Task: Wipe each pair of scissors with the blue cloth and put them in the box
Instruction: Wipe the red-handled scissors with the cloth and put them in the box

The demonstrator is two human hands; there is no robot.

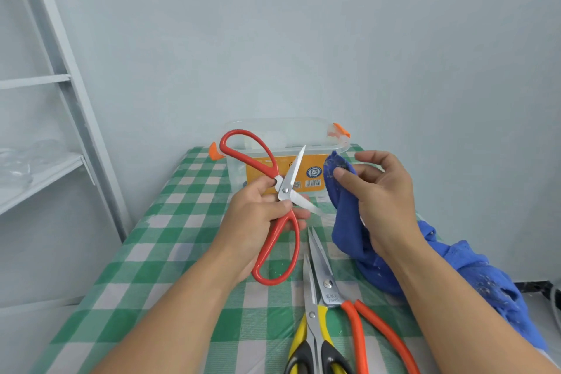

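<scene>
Green-checked table (182,222) carries a clear box (315,136) with orange latches at its far edge. Before it, the right hand (385,200) pinches a linty blue cloth (349,222) between thumb and fingers. The left hand (258,215) grips red-handled scissors (285,188) at the pivot, steel blades spread wide, raised above the table.

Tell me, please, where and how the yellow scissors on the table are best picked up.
Probably by the yellow-and-black handles, coming from the near left. The yellow scissors lie flat and closed, blades pointing away toward the box, handles nearest the person. The orange scissors lie close against their right side, so the left is freer.
</scene>
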